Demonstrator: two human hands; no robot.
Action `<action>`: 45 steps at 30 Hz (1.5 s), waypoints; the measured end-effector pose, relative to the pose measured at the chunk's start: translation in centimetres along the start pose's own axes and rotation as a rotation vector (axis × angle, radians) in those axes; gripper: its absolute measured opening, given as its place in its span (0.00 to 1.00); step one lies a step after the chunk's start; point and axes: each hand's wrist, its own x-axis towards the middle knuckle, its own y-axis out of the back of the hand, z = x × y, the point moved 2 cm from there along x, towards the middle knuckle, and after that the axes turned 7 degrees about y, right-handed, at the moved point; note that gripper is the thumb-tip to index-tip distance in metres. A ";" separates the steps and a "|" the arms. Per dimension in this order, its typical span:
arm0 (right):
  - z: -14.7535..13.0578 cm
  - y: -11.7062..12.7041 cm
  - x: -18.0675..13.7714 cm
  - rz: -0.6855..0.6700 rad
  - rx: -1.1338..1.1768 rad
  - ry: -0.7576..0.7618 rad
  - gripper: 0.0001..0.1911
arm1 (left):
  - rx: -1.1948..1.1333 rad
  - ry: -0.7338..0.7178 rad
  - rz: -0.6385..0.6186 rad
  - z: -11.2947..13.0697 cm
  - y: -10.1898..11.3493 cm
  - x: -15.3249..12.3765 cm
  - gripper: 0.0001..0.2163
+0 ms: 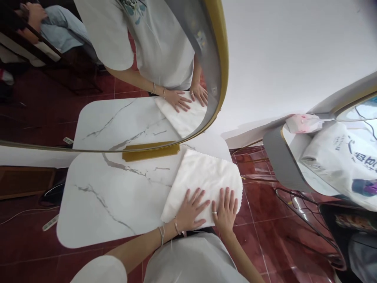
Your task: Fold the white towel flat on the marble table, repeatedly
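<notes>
A folded white towel (206, 173) lies over the right end of a white marble-patterned table (118, 196). Fingers spread, my left hand (191, 211) rests flat on the near left part of the towel. To the right of it, my right hand (225, 210), with a ring on one finger, presses flat near the towel's right edge. Neither hand grasps anything; both palms face down on the cloth. Part of the towel's near edge is hidden beneath my hands.
A large gold-framed mirror (223, 59) stands at the table's back on a gold base (150, 151), reflecting my hands and a seated person. Right of the table are another table (279, 157) with a white printed bag (344, 157), and a black chair (330, 224). A power strip (50, 223) lies left.
</notes>
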 end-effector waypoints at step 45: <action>-23.9 -6.4 14.9 -0.070 0.283 0.614 0.32 | 0.063 0.851 0.477 -22.2 6.1 -7.7 0.26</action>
